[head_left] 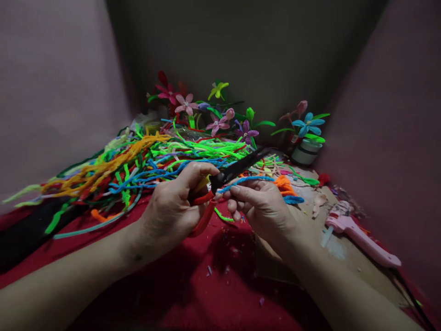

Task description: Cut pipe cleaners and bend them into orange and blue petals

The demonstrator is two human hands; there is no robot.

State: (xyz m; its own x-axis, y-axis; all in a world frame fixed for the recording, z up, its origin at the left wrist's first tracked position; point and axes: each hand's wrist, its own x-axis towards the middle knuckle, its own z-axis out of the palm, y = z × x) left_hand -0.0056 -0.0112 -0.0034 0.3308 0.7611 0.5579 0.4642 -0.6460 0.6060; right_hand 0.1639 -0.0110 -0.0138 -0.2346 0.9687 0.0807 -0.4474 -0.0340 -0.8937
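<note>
My left hand [175,197] is closed round the red handles of a pair of scissors [237,166], whose dark blades point up to the right. Between the thumb and fingers of my right hand [262,202] is a blue pipe cleaner [248,179]. Its left end lies by the pivot of the scissors; I cannot tell whether the blades touch it. Just right of my right fingers sit an orange pipe cleaner piece [285,185] and a short blue piece [293,200]. Behind both hands spreads a heap of many-coloured pipe cleaners [144,151].
Pipe-cleaner flowers [217,124] stand along the back, with a blue flower [308,124] by a small jar [306,151]. A pink glue gun [361,236] lies on cardboard [358,266] at the right. Fluff scraps dot the red cloth [165,289].
</note>
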